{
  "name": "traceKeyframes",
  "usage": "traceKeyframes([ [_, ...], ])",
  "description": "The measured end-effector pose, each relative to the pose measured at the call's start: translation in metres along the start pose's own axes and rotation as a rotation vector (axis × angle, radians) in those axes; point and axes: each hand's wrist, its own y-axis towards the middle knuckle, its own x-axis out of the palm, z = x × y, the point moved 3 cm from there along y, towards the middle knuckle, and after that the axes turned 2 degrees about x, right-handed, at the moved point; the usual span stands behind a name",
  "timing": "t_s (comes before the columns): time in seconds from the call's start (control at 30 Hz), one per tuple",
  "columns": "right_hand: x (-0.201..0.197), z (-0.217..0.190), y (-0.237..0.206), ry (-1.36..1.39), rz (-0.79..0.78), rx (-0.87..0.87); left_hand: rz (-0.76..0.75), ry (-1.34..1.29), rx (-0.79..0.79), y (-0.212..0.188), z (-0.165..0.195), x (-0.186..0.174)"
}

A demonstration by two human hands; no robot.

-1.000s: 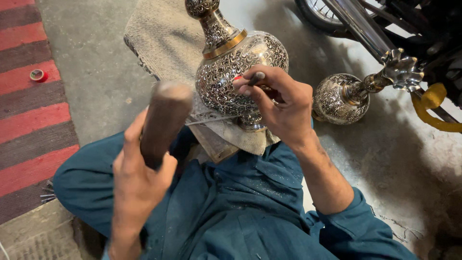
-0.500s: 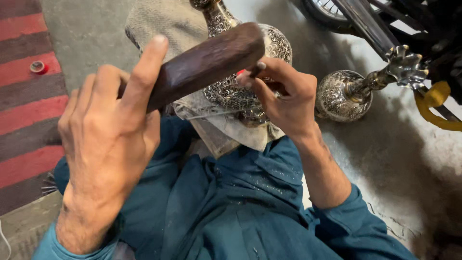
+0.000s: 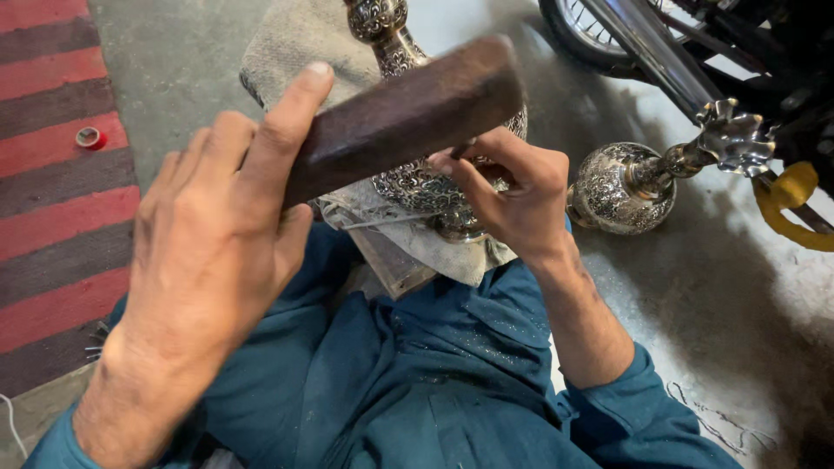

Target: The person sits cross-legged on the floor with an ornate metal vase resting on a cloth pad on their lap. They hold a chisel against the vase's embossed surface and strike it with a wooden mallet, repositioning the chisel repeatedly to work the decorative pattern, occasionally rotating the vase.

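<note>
My left hand (image 3: 217, 252) grips a dark wooden mallet block (image 3: 408, 113), held level across the view with its far end right above my right hand. My right hand (image 3: 512, 191) pinches a small metal punch (image 3: 460, 149) and presses its tip against an ornate engraved silver vessel (image 3: 408, 187). The vessel rests on a cloth-covered support (image 3: 417, 247) over my lap. Its narrow neck (image 3: 382, 26) points away from me. The mallet and my fingers hide much of the vessel's body.
A second engraved metal vessel (image 3: 621, 187) lies on the concrete floor to the right. Beyond it are a motorcycle wheel (image 3: 591, 26) and a yellow strap (image 3: 782, 200). A red striped mat (image 3: 52, 174) with a small red ring (image 3: 88, 137) lies on the left. A grey cloth (image 3: 295, 43) is spread behind the vessel.
My left hand swung the mallet from upright near my lap up and across, over the punch. My right hand stayed on the vessel with the punch.
</note>
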Motion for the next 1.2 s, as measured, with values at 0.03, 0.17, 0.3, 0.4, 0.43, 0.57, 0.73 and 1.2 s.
traceKeyframes([
  [0.03,0.000,0.000,0.000,0.007,-0.005,0.002,-0.007,0.166,0.023,-0.001,0.001,0.001],
  [0.17,0.000,0.001,0.001,0.071,-0.022,-0.006,0.016,0.087,-0.045,-0.006,-0.002,0.002],
  [0.3,0.000,0.004,-0.001,0.034,-0.047,-0.048,0.011,0.472,0.030,-0.010,-0.002,0.007],
  [0.4,0.000,0.011,0.000,-0.044,-0.059,-0.015,0.113,0.127,-0.029,-0.014,-0.006,0.006],
  [0.43,0.001,0.012,0.000,-0.037,-0.065,-0.036,0.087,0.200,-0.021,-0.015,-0.006,0.008],
  [0.57,0.001,0.014,0.001,-0.016,-0.070,-0.090,0.058,0.428,0.011,-0.020,-0.005,0.008],
  [0.73,0.000,0.012,-0.001,0.073,-0.080,-0.102,0.035,0.506,0.006,-0.023,-0.011,0.014],
  [1.2,-0.004,0.014,0.003,0.074,-0.128,-0.145,0.091,0.068,-0.130,-0.029,-0.009,0.021],
])
